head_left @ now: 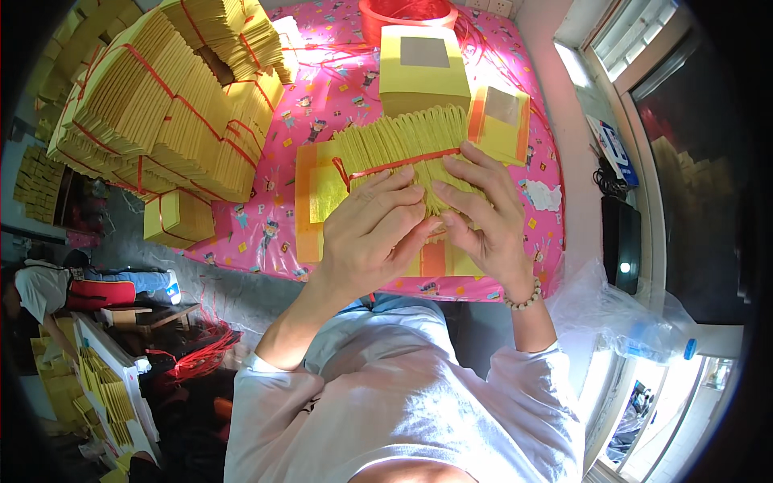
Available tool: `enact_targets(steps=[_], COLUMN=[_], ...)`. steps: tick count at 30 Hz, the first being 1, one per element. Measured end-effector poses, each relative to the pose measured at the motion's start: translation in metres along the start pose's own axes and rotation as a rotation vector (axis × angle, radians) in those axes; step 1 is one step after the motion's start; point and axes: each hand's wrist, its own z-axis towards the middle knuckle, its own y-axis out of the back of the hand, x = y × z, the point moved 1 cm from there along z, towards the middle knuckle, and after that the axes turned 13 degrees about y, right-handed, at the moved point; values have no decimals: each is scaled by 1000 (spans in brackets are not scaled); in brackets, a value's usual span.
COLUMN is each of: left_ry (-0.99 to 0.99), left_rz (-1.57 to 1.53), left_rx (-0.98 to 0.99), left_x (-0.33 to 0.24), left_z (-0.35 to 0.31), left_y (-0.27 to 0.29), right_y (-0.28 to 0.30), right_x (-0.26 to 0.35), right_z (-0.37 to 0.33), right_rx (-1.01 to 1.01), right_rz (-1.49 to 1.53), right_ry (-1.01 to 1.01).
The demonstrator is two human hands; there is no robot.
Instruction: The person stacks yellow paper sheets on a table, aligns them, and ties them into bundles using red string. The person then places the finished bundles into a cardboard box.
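Note:
In front of me lies a bundle of folded yellow paper [403,138], its folds fanned in a row and a red strap [403,163] running across it. My left hand [374,221] is closed on the bundle's near side, fingers curled and thumb pointing right. My right hand [485,205] grips the same side from the right, with its fingertips near the strap. Both thumbs come close together at the bundle's near edge. Beneath it is a yellow sheet with orange bands [310,241]. The paper between my fingers is partly hidden.
Tall strapped stacks of yellow paper [153,97] stand at the left of the pink patterned tablecloth [278,201]. Beyond the bundle are a yellow block [423,84] and a red basin [407,12]. A plastic bag [620,318] sits right. Another person [48,290] works at lower left.

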Motion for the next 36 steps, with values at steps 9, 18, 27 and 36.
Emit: enact_targets(steps=[9, 18, 27, 36], left_ry=[21, 59, 97, 92], left_rz=[-66, -114, -104, -83], left_rx=[22, 96, 111, 103], left_x=[6, 8, 2, -1], left_z=[1, 0, 1, 0], left_y=[3, 11, 10, 8], right_y=[-1, -1, -5, -6], right_x=[3, 1, 1, 0], right_z=[-2, -1, -5, -2], right_rx=[16, 43, 13, -3], right_rz=[-9, 22, 4, 6], right_ry=[14, 13, 3, -16])
